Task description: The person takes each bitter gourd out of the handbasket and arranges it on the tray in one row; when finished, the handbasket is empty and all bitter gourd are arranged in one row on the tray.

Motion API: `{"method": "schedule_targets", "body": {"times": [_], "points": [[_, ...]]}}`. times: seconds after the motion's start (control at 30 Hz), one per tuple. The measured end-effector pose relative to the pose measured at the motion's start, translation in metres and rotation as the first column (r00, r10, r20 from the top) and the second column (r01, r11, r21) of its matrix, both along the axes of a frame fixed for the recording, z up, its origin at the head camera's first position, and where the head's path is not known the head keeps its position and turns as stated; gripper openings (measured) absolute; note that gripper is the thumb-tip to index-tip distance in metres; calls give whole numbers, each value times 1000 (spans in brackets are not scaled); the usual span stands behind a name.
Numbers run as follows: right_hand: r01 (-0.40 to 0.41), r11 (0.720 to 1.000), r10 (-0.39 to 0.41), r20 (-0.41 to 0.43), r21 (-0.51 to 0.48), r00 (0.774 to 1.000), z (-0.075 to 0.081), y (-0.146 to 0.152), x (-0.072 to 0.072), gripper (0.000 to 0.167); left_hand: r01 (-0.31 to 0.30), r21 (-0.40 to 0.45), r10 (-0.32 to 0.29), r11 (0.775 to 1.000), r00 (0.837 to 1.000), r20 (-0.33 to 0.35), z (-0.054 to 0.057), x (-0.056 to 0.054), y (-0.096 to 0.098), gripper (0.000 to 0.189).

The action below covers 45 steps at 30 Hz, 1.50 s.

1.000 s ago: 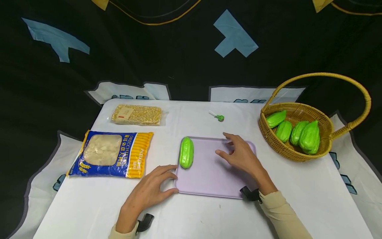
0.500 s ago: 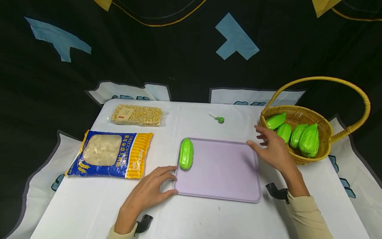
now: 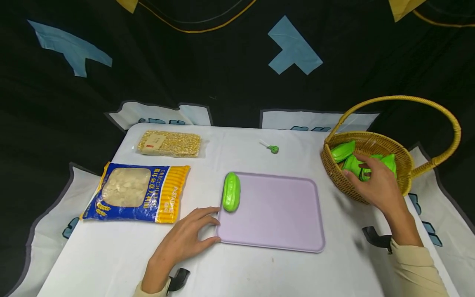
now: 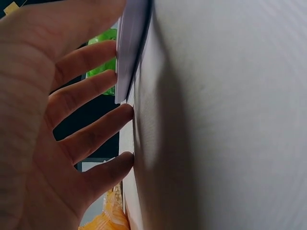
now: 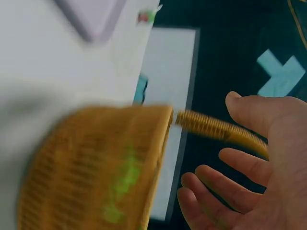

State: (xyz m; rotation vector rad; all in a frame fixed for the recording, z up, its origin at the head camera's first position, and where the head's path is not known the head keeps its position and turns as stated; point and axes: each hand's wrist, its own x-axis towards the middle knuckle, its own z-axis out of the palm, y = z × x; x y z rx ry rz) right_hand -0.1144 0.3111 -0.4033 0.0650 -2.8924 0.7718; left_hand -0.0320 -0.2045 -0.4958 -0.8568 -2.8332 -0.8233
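Note:
A lilac tray [image 3: 278, 216] lies on the table, with one long ridged green vegetable [image 3: 231, 192] at its left side. My left hand [image 3: 183, 237] touches the tray's left edge with spread fingertips; the left wrist view shows the thumb and two fingers against the tray's side [image 4: 130, 48]. Over the front of a wicker basket [image 3: 335, 177] is my right hand [image 3: 380, 185], its fingers relaxed and holding nothing. Beneath it are several ridged green vegetables [image 3: 343, 151], partly hidden by the hand. In the right wrist view the hand is above the basket's rim.
The basket's tall arched handle [image 3: 400, 97] rises behind my right hand. Left of the tray lies a blue and yellow pasta bag [image 3: 135, 193]. Behind it is a clear pack of yellow grains [image 3: 170, 143]. A small green lollipop [image 3: 273, 149] lies beyond the tray.
My right hand has moved right from above the tray to over the basket. My left hand has stayed at the tray's left edge.

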Motion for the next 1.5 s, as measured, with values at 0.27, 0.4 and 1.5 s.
{"method": "schedule_targets", "body": {"times": [0.27,0.4,1.5], "points": [[77,994,-75,-17,79,997,1,49,-5,66,-10,-1,10,1000,1000,3,0,0,0,38],[108,990,-109,-3,92,994,-2,64,-4,65,-6,-5,6,1000,1000,13,1,-1,0,38],[223,966,-241,143,132,960,-18,79,-15,82,-23,-24,24,999,998,59,2,0,0,35]]}}
